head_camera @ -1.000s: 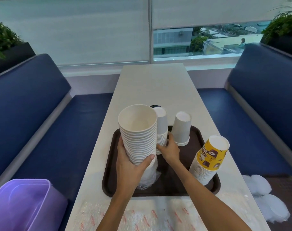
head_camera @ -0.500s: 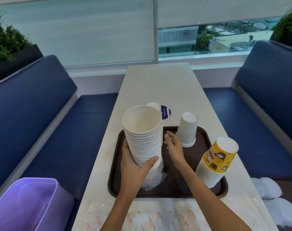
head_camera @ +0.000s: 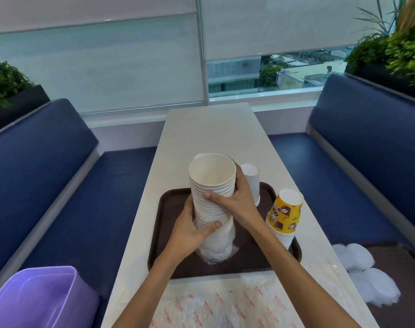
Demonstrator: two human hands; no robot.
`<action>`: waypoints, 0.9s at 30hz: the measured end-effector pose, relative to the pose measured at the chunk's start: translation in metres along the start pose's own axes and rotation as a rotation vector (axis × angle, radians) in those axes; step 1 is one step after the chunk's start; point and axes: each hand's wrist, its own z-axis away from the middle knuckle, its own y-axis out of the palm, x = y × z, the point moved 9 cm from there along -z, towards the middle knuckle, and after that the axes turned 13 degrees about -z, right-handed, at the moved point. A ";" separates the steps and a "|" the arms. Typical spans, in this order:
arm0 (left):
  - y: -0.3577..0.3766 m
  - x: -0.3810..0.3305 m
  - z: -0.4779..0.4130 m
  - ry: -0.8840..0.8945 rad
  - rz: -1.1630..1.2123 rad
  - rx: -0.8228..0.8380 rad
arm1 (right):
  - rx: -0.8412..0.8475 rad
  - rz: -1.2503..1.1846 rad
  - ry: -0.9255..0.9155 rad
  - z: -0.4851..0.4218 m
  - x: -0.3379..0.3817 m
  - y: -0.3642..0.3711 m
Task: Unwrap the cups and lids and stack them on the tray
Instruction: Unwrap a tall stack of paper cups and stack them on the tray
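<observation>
Over brown tray (head_camera: 175, 204), left hand (head_camera: 192, 230) and right hand (head_camera: 238, 202) tight round white cup stack (head_camera: 210, 185), yellow cups (head_camera: 284, 214) alongside

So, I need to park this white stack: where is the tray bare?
Bare: the tray's left strip beside the left hand, its near edge below the plastic wrap, and the table beyond the tray. Crowded: the right side, with the upturned white cup and yellow-topped stack.
</observation>
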 end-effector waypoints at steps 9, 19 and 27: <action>-0.027 -0.016 0.003 -0.064 -0.008 -0.239 | 0.000 0.024 -0.017 0.003 0.010 0.021; -0.029 -0.018 0.005 -0.041 -0.049 -0.280 | 0.330 0.735 0.127 -0.031 0.058 0.037; -0.029 -0.021 0.007 -0.021 -0.088 -0.282 | 0.585 1.190 0.247 -0.049 0.069 0.066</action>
